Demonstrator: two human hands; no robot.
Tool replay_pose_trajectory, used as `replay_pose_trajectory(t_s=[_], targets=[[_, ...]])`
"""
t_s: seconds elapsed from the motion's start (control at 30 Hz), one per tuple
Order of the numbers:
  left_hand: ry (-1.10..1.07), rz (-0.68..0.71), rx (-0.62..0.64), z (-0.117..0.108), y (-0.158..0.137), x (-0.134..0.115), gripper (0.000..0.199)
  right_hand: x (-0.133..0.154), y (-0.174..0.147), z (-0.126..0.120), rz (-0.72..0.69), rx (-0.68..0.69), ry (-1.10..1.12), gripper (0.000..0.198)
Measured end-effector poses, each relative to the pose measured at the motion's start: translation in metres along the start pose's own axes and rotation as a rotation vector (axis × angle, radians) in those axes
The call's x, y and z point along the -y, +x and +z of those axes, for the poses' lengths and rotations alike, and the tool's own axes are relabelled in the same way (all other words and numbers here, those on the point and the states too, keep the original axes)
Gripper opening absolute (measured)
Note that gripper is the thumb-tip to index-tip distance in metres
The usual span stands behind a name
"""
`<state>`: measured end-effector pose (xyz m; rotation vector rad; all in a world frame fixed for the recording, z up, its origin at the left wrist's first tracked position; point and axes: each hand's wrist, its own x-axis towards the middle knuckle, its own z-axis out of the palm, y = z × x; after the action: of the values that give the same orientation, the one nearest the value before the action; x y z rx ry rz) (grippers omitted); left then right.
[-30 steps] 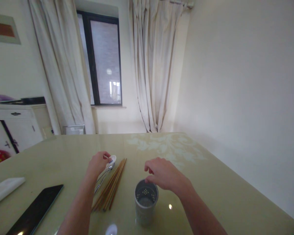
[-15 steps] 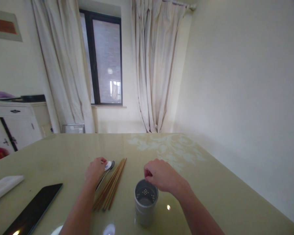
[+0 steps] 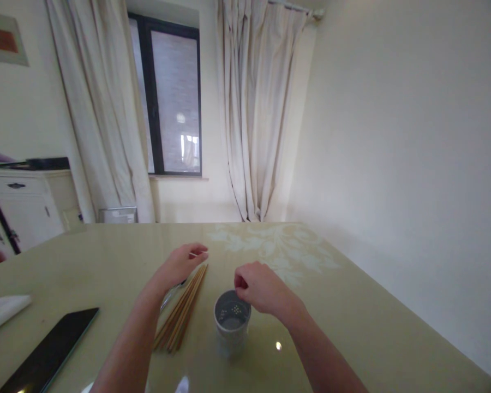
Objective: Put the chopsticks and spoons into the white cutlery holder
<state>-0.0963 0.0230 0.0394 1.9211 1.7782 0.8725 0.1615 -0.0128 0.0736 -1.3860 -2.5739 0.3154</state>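
Observation:
My left hand (image 3: 184, 265) hovers past the far end of the chopsticks, fingers pinched. A thin white edge shows between thumb and fingers, seemingly part of a white spoon, mostly hidden. Below it lie several wooden chopsticks (image 3: 184, 311) in a loose bundle, with metal cutlery (image 3: 169, 297) along their left side, partly covered by my left hand and wrist. My right hand (image 3: 262, 286) is closed on the far right rim of a grey cylindrical utensil holder (image 3: 232, 327). The holder stands upright, with small holes showing inside and nothing visible in it.
A dark flat slab (image 3: 51, 349) lies at the left on the glossy table (image 3: 352, 327), with a white object (image 3: 4, 314) beyond it. At the back left stands a white cabinet (image 3: 28, 202). Curtains (image 3: 262, 109) and a wall border the table.
My left hand has risen and moved right, away from the cutlery and over the chopsticks' far end. The utensil holder has shifted slightly left with my right hand at its rim.

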Motion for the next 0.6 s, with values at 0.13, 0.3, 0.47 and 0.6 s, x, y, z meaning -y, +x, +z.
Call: replay_pose_trajectory(t_s=[0.13, 0.3, 0.47, 0.6], targets=[[-0.178, 0.168, 0.281, -0.003, -0.019, -0.046, 0.062, -0.004, 0.014, 0.017, 0.074, -0.086, 0.122, 0.016], [-0.002, 0.231, 0.421, 0.007, -0.029, -0.062, 0.065, -0.004, 0.027, 0.030, 0.104, -0.168, 0.368, 0.014], [0.253, 0.144, 0.362, 0.024, -0.023, -0.055, 0.067, -0.024, 0.009, 0.027, 0.028, -0.052, 0.717, 0.027], [0.233, 0.165, 0.211, 0.020, -0.020, -0.049, 0.073, -0.046, -0.025, 0.059, 0.049, -0.144, 0.677, 0.031]])
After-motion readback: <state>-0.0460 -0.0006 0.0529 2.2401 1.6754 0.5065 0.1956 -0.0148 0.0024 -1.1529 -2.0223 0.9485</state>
